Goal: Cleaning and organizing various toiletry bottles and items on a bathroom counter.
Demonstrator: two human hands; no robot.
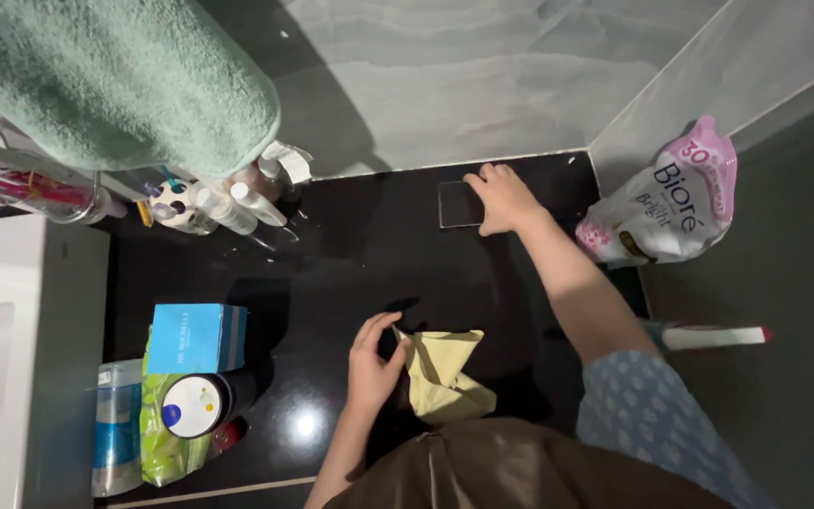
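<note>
Reaching across the glossy black floor (332, 264), my right hand (501, 198) lies flat, fingers (482, 176) spread, on the edge of a dark square drain cover (459, 205) by the wall. My left hand (372, 363) pinches a corner of the yellow cloth (445, 377), which lies crumpled just right of those fingers. I judge the wet-looking floor could let my leaning hand slide, and the cloth could slip free, held only by a corner. A pink refill pouch (666, 203) stands near my right forearm.
</note>
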